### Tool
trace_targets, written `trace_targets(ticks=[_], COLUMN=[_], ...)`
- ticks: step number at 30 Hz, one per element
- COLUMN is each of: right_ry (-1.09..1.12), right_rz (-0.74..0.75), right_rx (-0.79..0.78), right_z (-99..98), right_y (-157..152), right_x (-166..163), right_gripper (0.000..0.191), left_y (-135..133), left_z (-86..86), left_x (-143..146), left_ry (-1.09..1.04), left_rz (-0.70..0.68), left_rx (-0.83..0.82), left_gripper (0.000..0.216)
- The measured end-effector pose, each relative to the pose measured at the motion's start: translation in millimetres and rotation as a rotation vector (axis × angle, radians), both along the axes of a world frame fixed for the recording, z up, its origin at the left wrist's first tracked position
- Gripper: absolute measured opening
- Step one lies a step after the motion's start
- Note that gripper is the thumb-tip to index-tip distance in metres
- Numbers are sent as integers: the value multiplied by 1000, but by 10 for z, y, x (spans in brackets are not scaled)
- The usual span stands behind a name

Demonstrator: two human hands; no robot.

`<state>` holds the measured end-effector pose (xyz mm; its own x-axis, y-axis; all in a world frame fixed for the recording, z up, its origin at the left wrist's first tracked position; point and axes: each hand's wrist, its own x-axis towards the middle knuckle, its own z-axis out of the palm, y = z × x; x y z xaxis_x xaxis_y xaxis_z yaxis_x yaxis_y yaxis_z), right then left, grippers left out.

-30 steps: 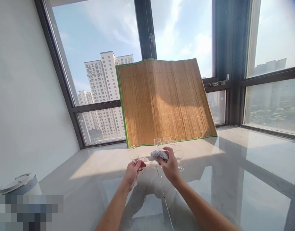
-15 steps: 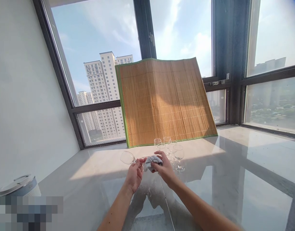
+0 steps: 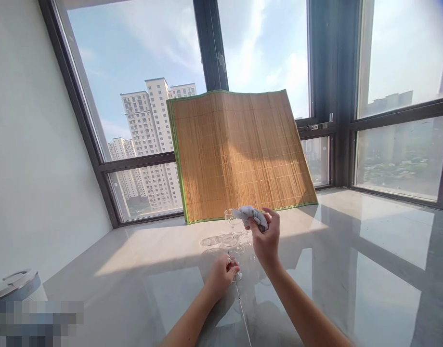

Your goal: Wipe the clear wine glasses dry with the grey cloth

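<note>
At my far left, I have a smooth, pale wall (image 3: 33,144) running to a dark window frame (image 3: 105,166). Near left stands a lidded cup (image 3: 21,284) with ribbed white sides and a blue-grey band; its lower part is pixelated, so any label there is past reading. From the cup, glossy grey stone surface (image 3: 149,260) runs wide towards my left hand (image 3: 221,277), giving that arm side room. Its thumb and fingertips are pinched together, nearly closed, on the thin stem of a clear stemmed glass (image 3: 237,276) near the middle; I can't tell whether its round foot rests on the stone. A thin dark-and-white seam (image 3: 245,315) runs nearer from there.

Just beyond, other clear stemmed glasses (image 3: 229,214) stand bunched, partly hidden by cloth and hand. Behind them a slatted bamboo mat (image 3: 239,154) leans on the window, green binding along its edges, its lower edge on the stone. Right of the held glass, my right hand (image 3: 267,236) is raised, fingers curled around a bunched, white-and-grey cloth (image 3: 255,218); its dark marks are too small to read. Farther right, reflective stone stretches to the dark corner post (image 3: 342,96).
</note>
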<state>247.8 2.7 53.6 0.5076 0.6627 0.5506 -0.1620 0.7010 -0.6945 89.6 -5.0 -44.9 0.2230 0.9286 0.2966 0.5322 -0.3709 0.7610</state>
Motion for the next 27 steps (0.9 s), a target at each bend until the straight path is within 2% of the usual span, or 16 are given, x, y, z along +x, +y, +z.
trace_targets(ticks=[5, 10, 12, 16, 20, 22, 24, 27], right_ry=[56, 90, 81, 59, 13, -43, -105, -218], right_rz=[-49, -88, -93, -123, -276, -431, -558, -606], right_rx=[-12, -28, -25, -11, 25, -15, -120, -342], right_z=[42, 36, 29, 47, 44, -38, -200, -531], right_y=[53, 98, 90, 70, 218, 389, 588, 841], right_x=[90, 147, 131, 133, 430, 691, 945, 1169], right_gripper=[48, 50, 49, 46, 46, 47, 47, 45], left_y=[115, 244, 269, 239, 196, 215, 259, 329], left_z=[-48, -13, 17, 86, 141, 144, 129, 91], left_x=[70, 147, 171, 140, -109, -284, -428, -509], left_ry=[254, 395, 424, 435, 361, 322, 297, 248], left_rz=[58, 130, 168, 301, 319, 312, 308, 310], left_rx=[160, 186, 186, 176, 195, 174, 191, 222], left_gripper=[8, 11, 14, 36, 41, 44, 45, 45])
